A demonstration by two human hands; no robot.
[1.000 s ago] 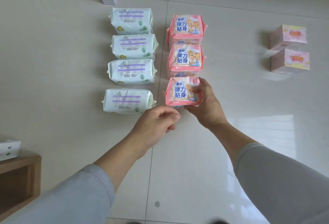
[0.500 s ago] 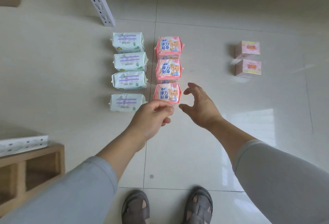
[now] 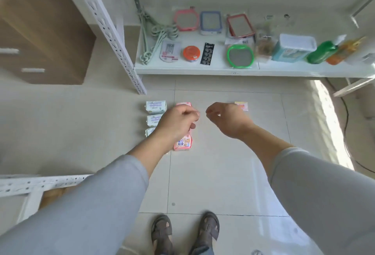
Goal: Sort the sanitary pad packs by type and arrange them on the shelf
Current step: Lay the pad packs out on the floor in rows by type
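Observation:
On the tiled floor lie two rows of sanitary pad packs. The white-green packs (image 3: 156, 106) are on the left and the pink packs (image 3: 183, 143) beside them on the right. My left hand (image 3: 176, 122) hovers above both rows with curled fingers, holds nothing and hides part of them. My right hand (image 3: 225, 119) hangs loosely curled and empty, well above the floor to the right of the pink row. Behind it a small pink box (image 3: 242, 106) peeks out. The white shelf (image 3: 203, 70) stands beyond the packs.
The low shelf board carries mirrors (image 3: 240, 56), green hangers (image 3: 156, 37), a blue tissue box (image 3: 292, 49) and a green bottle (image 3: 321, 52). A wooden cabinet (image 3: 40, 31) stands at the left, a white rack (image 3: 30, 183) at lower left. My sandalled feet (image 3: 184, 232) are below.
My right hand has let go of the nearest pink pack, which now lies on the floor. Both hands have risen and the view has pulled back, showing the shelf.

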